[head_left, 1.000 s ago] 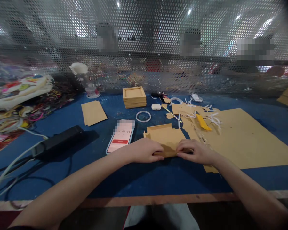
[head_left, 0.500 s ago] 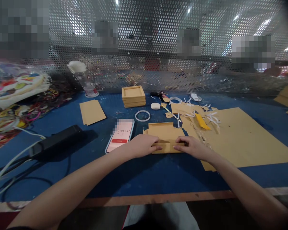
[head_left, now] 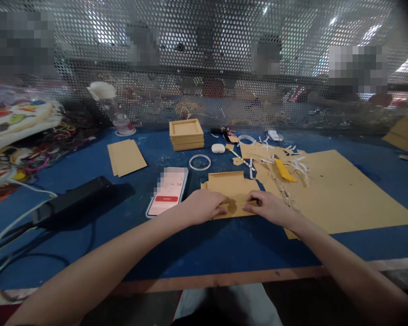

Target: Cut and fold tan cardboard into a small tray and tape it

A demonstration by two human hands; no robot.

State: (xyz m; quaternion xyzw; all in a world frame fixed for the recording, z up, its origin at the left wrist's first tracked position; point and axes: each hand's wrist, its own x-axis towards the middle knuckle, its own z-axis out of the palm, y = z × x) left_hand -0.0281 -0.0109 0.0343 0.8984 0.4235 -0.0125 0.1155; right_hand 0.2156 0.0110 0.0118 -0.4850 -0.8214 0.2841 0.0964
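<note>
A cut piece of brown cardboard [head_left: 231,186] lies flat on the blue table [head_left: 204,246], its near edge folded over. My left hand [head_left: 204,206] presses on the left end of that fold, fingers curled onto it. At the right end my right hand [head_left: 268,207] pinches the fold with its fingertips. The two hands are a short gap apart. A phone [head_left: 167,190] with a timer on its screen lies just left of my left hand.
A large cardboard sheet [head_left: 340,192] with white scraps and a yellow cutter [head_left: 283,170] lies to the right. Behind are a stack of cardboard trays [head_left: 186,134], a tape ring [head_left: 200,162] and an earbud case [head_left: 218,148]. A black device [head_left: 71,201] with cables sits left, near a perforated screen [head_left: 204,59].
Both hands have moved slightly away from me along the cardboard piece, and the near flap now lies folded flat under their fingertips. The phone timer has advanced.
</note>
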